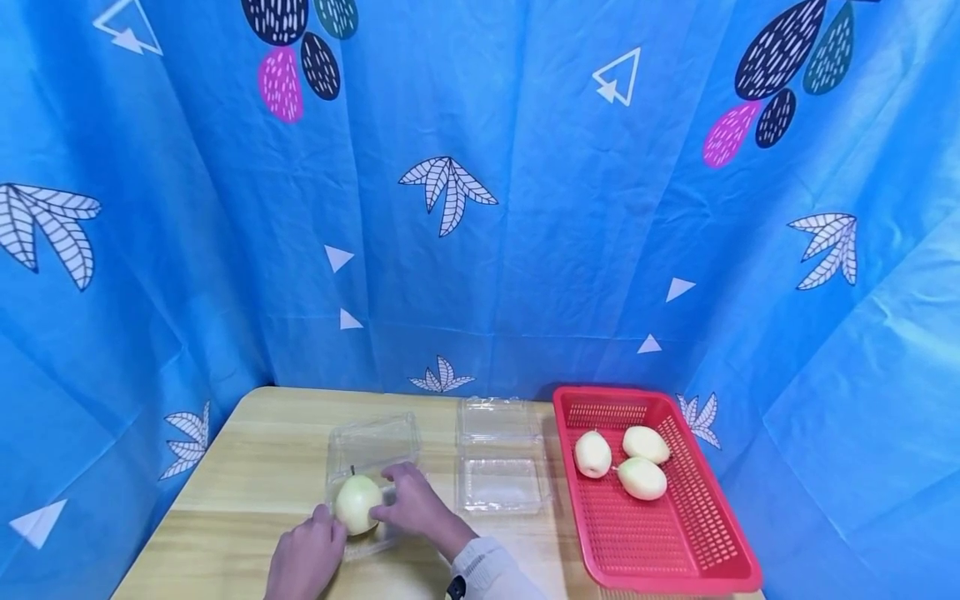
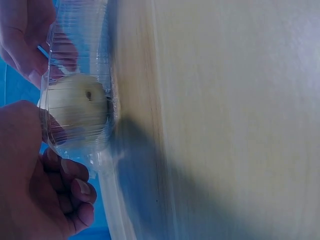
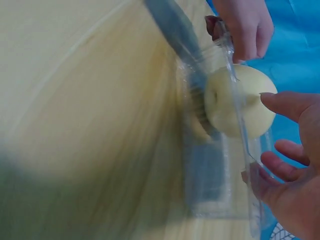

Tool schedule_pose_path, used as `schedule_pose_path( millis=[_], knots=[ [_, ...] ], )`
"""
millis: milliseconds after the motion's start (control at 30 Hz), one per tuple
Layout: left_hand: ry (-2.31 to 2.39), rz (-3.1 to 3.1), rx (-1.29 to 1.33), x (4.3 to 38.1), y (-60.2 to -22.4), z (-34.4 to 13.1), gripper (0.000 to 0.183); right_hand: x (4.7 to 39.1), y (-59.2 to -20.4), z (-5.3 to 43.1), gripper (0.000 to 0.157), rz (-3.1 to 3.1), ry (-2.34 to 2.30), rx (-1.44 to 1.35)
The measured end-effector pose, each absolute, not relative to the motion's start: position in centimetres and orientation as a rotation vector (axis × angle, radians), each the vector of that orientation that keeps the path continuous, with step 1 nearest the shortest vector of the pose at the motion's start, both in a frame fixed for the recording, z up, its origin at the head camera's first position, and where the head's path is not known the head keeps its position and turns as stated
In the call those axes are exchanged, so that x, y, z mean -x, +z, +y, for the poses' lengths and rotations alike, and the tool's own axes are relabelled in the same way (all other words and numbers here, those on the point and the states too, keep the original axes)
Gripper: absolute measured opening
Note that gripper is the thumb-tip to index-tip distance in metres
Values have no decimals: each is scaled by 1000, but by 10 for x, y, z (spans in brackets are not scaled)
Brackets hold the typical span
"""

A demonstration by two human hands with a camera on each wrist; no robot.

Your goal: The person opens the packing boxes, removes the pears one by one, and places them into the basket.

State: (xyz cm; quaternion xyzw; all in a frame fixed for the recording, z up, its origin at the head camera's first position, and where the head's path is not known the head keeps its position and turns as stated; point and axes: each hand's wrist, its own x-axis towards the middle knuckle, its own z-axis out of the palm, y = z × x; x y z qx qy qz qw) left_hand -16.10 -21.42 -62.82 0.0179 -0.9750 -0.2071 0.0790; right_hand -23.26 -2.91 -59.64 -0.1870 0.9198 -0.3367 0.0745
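Note:
A pale yellow pear (image 1: 357, 505) with a dark stem sits in the near half of a clear plastic clamshell container (image 1: 375, 440), whose lid lies folded back. At the container's near left, my left hand (image 1: 307, 554) pinches its rim, close beside the pear. In the left wrist view its fingers (image 2: 75, 200) are curled outside the wall. My right hand (image 1: 415, 502) is over the container's right side with fingers spread. Its thumb (image 3: 285, 102) is against the pear in the right wrist view, and the other fingers reach by the container's edge.
Another open clear container (image 1: 501, 483) lies to the right of the hands. Farther right, a red plastic basket (image 1: 630, 558) holds three pale pears (image 1: 642, 478). All of this stands on a wooden table (image 1: 225, 500), with a blue patterned cloth (image 1: 465, 275) hanging around it.

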Motion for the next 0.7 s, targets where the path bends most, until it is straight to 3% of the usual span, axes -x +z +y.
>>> schedule_pose_path(
  millis=[233, 700],
  knots=[
    [-629, -2910, -59, 161, -629, -215, 22, 231, -600, -40, 64, 2749, -1025, 571],
    [-584, -2892, -19, 160, -628, -215, 23, 230, -606, -56, 79, 2765, -979, 612]
  ],
)
